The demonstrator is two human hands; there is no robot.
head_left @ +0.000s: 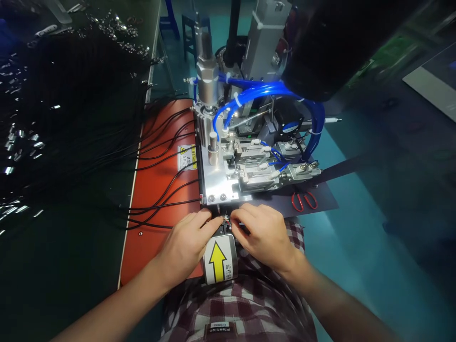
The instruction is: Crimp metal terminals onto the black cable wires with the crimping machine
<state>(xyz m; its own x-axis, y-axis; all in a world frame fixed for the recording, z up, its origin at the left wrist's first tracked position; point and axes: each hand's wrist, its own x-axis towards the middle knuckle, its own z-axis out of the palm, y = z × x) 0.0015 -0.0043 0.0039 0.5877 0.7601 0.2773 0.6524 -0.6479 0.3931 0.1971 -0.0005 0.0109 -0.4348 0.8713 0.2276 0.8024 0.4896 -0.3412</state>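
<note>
My left hand [192, 232] is closed at the front of the machine, its thumb and forefinger pinched together. A black cable [153, 226] runs across the orange board to this hand and passes out of sight beneath it. Small thin wires [226, 219], with some red and white showing, stick out between the fingertips of both hands. From the right, my right hand [263, 232] pinches at these wires with bent fingers; its exact hold is partly hidden. Just below the hands is a white label with a yellow arrow [218, 261] on a curved part.
The metal machine [217, 183] with blue air hoses [263, 90] stands directly ahead. More black cables cross the orange board [156, 185] to its left side. Red-handled scissors or snips [304, 201] lie at right. Many dark cables with shiny ends [117, 28] lie on the left table.
</note>
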